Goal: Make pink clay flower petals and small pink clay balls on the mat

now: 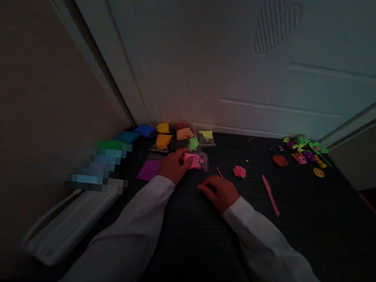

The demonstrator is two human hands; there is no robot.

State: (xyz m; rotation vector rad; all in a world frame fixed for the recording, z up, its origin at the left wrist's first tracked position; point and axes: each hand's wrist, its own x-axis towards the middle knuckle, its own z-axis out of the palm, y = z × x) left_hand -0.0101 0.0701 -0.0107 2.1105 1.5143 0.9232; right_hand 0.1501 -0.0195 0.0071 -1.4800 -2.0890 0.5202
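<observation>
The head view showed the left hand [174,164] bent over a pink packet [196,161], thumb and fingers touching its near left end; whether they gripped it or only rested on it could not be told. The packet stuck out to the right of that hand, on the dark table [194,236]. Just left of the hand, partly covered by it, lay a purple packet [148,169]. Beyond the hand were an orange packet [163,141], a yellow packet [163,127], a peach packet [184,134] and a light green lump [193,144], with a pale yellow packet [206,136] farther to the right. Beyond it to the left lay a blue packet [145,130] and a teal packet [128,137], and well to its left, nearer the body, a long white case [73,220]. The right hand [220,193] was apart from the left, nearer the body and to its right, its fingers curled and thumb and forefinger close together at the tips; whether anything was pinched there could not be made out. Just beyond its knuckles a thin pink stick [219,171] showed, and beyond it to the right sat a pink ruffled flower [239,171]. Farther right of this hand lay a pink knife [270,195], with a reddish lump [280,160] beyond that, and well to the right a cluster of colourful small figures [305,150] beside a yellow disc [319,172].
</observation>
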